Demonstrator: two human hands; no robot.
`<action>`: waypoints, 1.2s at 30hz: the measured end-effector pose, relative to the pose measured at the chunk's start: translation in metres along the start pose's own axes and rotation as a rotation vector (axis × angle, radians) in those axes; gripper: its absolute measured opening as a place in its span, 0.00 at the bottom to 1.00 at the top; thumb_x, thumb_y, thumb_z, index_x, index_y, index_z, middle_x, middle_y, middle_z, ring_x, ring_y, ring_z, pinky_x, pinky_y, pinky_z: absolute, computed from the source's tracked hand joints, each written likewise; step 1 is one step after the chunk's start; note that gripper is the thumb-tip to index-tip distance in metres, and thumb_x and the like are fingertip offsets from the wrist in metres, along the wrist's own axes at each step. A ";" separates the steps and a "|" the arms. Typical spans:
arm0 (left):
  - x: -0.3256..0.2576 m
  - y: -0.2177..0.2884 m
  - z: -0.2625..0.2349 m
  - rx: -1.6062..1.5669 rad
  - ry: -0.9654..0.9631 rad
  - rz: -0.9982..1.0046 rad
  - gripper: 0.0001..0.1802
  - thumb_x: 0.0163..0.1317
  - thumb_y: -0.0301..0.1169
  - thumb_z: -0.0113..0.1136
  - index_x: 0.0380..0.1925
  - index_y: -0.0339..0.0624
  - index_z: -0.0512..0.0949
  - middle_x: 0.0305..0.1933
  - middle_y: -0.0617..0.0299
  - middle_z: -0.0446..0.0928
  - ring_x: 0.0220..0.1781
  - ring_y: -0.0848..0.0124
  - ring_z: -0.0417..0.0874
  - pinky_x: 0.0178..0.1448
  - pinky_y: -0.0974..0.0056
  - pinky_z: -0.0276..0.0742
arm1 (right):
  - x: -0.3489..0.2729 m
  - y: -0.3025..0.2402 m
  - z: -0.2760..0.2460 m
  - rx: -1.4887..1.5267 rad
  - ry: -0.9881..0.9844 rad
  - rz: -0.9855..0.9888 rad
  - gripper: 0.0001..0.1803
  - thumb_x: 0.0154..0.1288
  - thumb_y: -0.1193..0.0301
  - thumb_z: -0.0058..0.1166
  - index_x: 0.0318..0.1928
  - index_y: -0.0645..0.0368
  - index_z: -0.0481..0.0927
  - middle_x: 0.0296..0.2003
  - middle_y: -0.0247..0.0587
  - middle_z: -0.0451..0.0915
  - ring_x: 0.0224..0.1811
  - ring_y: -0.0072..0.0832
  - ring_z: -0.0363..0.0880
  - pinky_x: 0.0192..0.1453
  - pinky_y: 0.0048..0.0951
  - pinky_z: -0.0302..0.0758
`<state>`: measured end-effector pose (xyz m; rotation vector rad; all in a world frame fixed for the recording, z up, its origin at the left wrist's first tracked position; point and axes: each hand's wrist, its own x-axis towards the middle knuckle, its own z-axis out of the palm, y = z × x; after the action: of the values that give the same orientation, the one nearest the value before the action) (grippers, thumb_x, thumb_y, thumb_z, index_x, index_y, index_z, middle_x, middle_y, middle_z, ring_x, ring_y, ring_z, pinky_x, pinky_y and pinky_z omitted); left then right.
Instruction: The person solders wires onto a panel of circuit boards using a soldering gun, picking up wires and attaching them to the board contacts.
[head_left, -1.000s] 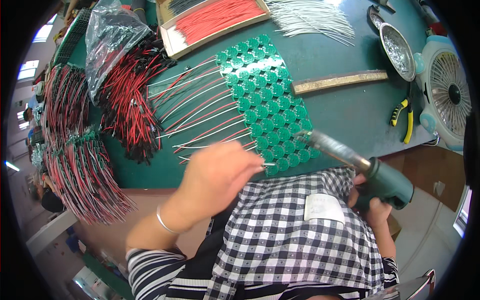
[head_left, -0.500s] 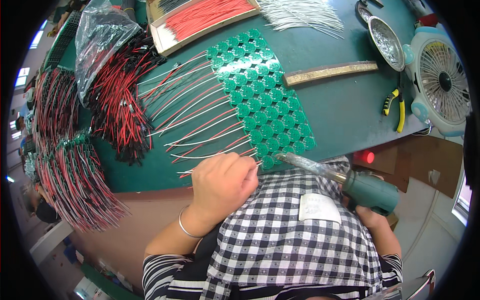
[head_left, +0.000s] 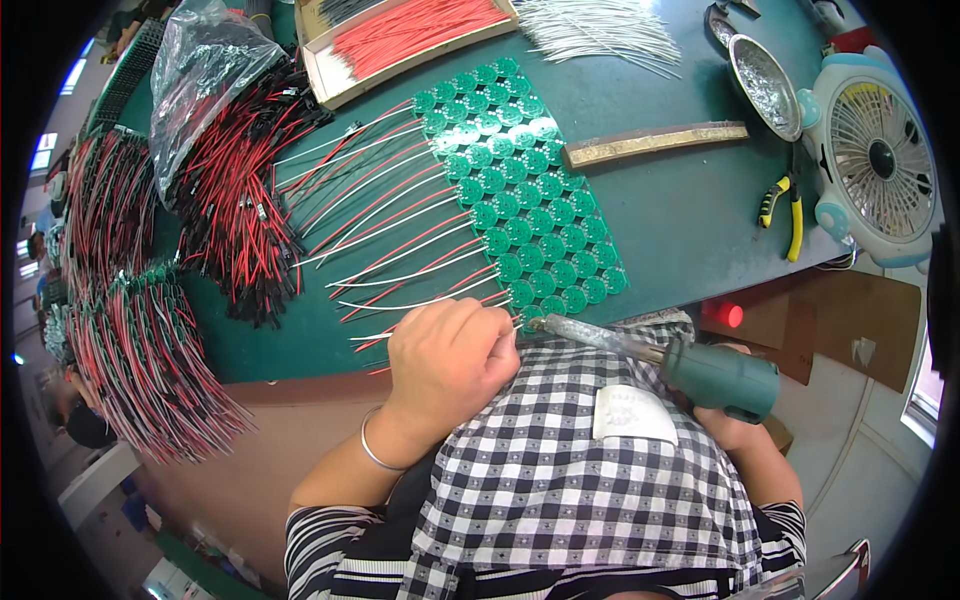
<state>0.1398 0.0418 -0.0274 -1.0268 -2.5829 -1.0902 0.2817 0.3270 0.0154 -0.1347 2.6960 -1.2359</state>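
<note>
My left hand (head_left: pixel 452 350) is closed in a pinch at the near left corner of a green circuit board panel (head_left: pixel 540 215), over thin wires whose ends show at the fingertips. In my right hand (head_left: pixel 730 428) is the green handle of a soldering iron (head_left: pixel 715 378). The iron's long metal tip points left and meets the near corner board, close beside my left fingertips. Red and white wires (head_left: pixel 400 225) run in pairs leftward from the panel's left edge.
Bundles of red and black wires (head_left: pixel 240 220) lie left, under a clear plastic bag (head_left: pixel 205 90). A box of red wires (head_left: pixel 330 85) and loose white wires (head_left: pixel 600 35) lie at the back. To the right are a wooden strip (head_left: pixel 655 143), a metal dish (head_left: pixel 765 85), yellow-handled pliers (head_left: pixel 795 225) and a fan (head_left: pixel 880 160).
My right hand has brought the soldering iron left and slightly down, its tip moving closer to my left fingertips at the panel's corner. The left hand keeps its pinch nearly in place.
</note>
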 end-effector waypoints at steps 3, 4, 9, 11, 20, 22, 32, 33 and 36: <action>-0.001 0.000 0.001 -0.005 0.005 0.000 0.10 0.38 0.22 0.64 0.20 0.46 0.72 0.17 0.66 0.68 0.19 0.67 0.70 0.24 0.63 0.63 | -0.002 0.001 0.001 0.126 -0.008 0.123 0.13 0.50 0.73 0.58 0.40 0.57 0.82 0.42 0.41 0.82 0.46 0.39 0.79 0.54 0.40 0.69; -0.001 0.000 0.001 -0.004 0.006 0.000 0.10 0.38 0.22 0.64 0.20 0.46 0.72 0.17 0.66 0.68 0.19 0.67 0.70 0.24 0.63 0.63 | -0.001 0.000 0.001 0.125 -0.008 0.122 0.13 0.50 0.73 0.58 0.40 0.57 0.82 0.42 0.41 0.82 0.46 0.39 0.79 0.54 0.40 0.69; -0.001 0.000 0.001 0.009 0.007 0.012 0.11 0.37 0.22 0.64 0.20 0.46 0.72 0.17 0.66 0.69 0.19 0.67 0.70 0.24 0.62 0.63 | 0.003 -0.004 0.001 0.078 -0.041 0.078 0.14 0.51 0.73 0.58 0.41 0.57 0.82 0.44 0.41 0.82 0.48 0.40 0.78 0.57 0.41 0.67; -0.002 0.000 0.000 0.008 0.009 0.008 0.11 0.37 0.22 0.64 0.20 0.46 0.72 0.17 0.66 0.69 0.19 0.67 0.71 0.24 0.62 0.63 | 0.003 -0.006 0.000 0.043 -0.045 0.059 0.14 0.51 0.72 0.58 0.41 0.57 0.82 0.44 0.41 0.82 0.48 0.40 0.78 0.57 0.41 0.67; -0.001 0.000 0.001 0.010 0.002 0.007 0.11 0.36 0.22 0.64 0.19 0.46 0.72 0.17 0.66 0.68 0.19 0.66 0.71 0.24 0.62 0.63 | -0.005 0.003 -0.003 0.184 0.052 0.036 0.17 0.58 0.66 0.57 0.47 0.61 0.78 0.42 0.43 0.82 0.34 0.34 0.80 0.42 0.34 0.75; 0.000 0.000 0.001 0.012 0.005 0.009 0.11 0.36 0.22 0.64 0.19 0.46 0.72 0.17 0.66 0.68 0.19 0.66 0.71 0.24 0.62 0.63 | -0.008 0.002 0.008 0.750 0.182 0.202 0.28 0.63 0.58 0.55 0.56 0.67 0.69 0.42 0.48 0.79 0.25 0.27 0.77 0.29 0.26 0.76; 0.015 0.006 0.010 0.035 -0.020 -0.009 0.09 0.40 0.24 0.65 0.20 0.46 0.73 0.19 0.65 0.71 0.22 0.65 0.74 0.27 0.62 0.66 | 0.038 0.013 -0.012 0.849 0.521 -0.007 0.32 0.64 0.59 0.53 0.59 0.70 0.63 0.46 0.56 0.75 0.21 0.32 0.76 0.23 0.26 0.74; 0.013 0.007 0.012 0.025 -0.026 -0.005 0.08 0.41 0.25 0.65 0.20 0.46 0.74 0.19 0.65 0.71 0.22 0.65 0.74 0.28 0.62 0.67 | 0.041 0.016 -0.013 0.893 0.558 0.004 0.31 0.64 0.60 0.51 0.59 0.70 0.62 0.46 0.56 0.75 0.21 0.32 0.76 0.22 0.26 0.74; 0.010 0.008 0.011 -0.010 -0.057 -0.011 0.09 0.43 0.26 0.66 0.26 0.46 0.77 0.27 0.62 0.74 0.28 0.64 0.76 0.33 0.61 0.70 | 0.059 0.025 -0.023 0.931 0.585 -0.017 0.29 0.66 0.61 0.48 0.59 0.71 0.62 0.47 0.56 0.74 0.21 0.30 0.76 0.22 0.27 0.73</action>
<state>0.1388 0.0588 -0.0270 -1.0625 -2.6331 -1.0927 0.2191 0.3518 0.0041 0.3783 2.1469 -2.6944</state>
